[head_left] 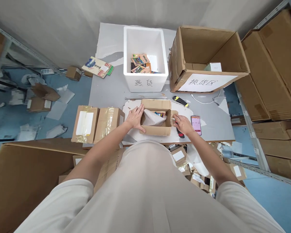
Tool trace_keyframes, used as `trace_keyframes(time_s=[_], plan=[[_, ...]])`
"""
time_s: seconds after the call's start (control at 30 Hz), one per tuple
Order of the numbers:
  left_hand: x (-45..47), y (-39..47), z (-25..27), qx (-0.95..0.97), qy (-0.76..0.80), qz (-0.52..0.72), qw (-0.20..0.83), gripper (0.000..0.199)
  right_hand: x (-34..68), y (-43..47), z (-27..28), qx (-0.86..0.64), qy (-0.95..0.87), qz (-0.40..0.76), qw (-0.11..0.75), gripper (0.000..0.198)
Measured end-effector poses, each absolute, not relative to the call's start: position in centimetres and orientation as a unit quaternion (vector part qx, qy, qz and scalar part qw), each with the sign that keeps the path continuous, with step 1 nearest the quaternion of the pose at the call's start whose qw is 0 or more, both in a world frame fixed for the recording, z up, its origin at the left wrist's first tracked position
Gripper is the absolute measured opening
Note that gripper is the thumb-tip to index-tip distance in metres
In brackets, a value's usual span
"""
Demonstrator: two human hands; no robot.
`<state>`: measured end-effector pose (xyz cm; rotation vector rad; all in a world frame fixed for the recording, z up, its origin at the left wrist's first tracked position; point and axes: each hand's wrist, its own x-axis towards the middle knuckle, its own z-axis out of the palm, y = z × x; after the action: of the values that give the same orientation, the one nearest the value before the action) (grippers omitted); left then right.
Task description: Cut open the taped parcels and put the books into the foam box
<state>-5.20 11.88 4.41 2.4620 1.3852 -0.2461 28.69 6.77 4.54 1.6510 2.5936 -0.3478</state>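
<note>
An opened cardboard box [156, 130] stands in front of me on the table, its flaps folded outward. Inside lie a sheet of white foam wrap [153, 118] and a colourful printed item [160, 114], partly covered. My left hand [135, 118] rests against the box's left end, fingers and thumb spread along it. At the other end, the fingers of my right hand [181, 123] are closed on the right flap [174, 117]. A red and black utility knife [180, 133] lies partly under my right hand. A phone [196, 125] with a lit pink screen lies to its right.
Two taped cartons [106, 124] stand left of the box. Behind are a white foam bin [145, 82] holding printed packs and a large carton [208, 82] with a small white box. A yellow and black utility knife [180, 101] and books [97, 66] also lie on the table.
</note>
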Motion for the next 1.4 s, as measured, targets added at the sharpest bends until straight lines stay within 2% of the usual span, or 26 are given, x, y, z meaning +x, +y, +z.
trace_keyframes(time_s=[0.13,0.27,0.3,0.43,0.57,0.8,1.0,1.07,1.17,1.27,1.33,1.4], plan=[[-5.0,11.5,4.1,0.849,0.5,-0.051,0.165,0.153,26.2,7.5,7.4,0.569,0.817,-0.084,0.039,0.04],[-5.0,11.1,3.9,0.844,0.509,-0.024,0.168,0.151,20.8,9.6,8.1,0.596,0.784,-0.17,0.026,0.034],[-4.9,11.1,3.8,0.843,0.509,-0.021,0.171,0.15,19.5,10.4,7.6,0.623,0.757,-0.193,0.031,0.035],[-4.8,11.1,3.6,0.834,0.519,-0.011,0.186,0.151,16.3,13.2,4.8,0.74,0.634,-0.225,0.011,0.061],[-4.7,11.0,3.4,0.828,0.526,-0.008,0.194,0.147,15.5,14.5,2.8,0.787,0.577,-0.218,0.021,0.058],[-4.7,11.1,3.3,0.828,0.528,-0.002,0.187,0.142,15.4,15.9,2.0,0.766,0.605,-0.201,0.089,0.047],[-4.4,11.6,4.0,0.83,0.529,-0.032,0.171,0.143,15.8,15.9,3.6,0.671,0.693,-0.208,0.161,0.019],[-4.2,12.0,4.3,0.83,0.53,-0.046,0.167,0.143,15.6,15.7,5.0,0.639,0.724,-0.196,0.171,0.018],[-3.9,13.5,4.7,0.829,0.532,-0.058,0.16,0.144,15.8,15.5,8.0,0.61,0.756,-0.168,0.168,0.027],[-3.9,15.8,5.2,0.824,0.538,-0.07,0.161,0.143,17.9,15.0,11.7,0.619,0.767,-0.128,0.11,0.027],[-4.0,17.1,6.0,0.821,0.539,-0.083,0.169,0.142,20.2,14.1,13.9,0.648,0.749,-0.137,-0.003,0.025],[-4.1,17.5,7.4,0.817,0.544,-0.081,0.175,0.137,22.3,12.5,15.3,0.671,0.69,-0.219,-0.161,0.026]])
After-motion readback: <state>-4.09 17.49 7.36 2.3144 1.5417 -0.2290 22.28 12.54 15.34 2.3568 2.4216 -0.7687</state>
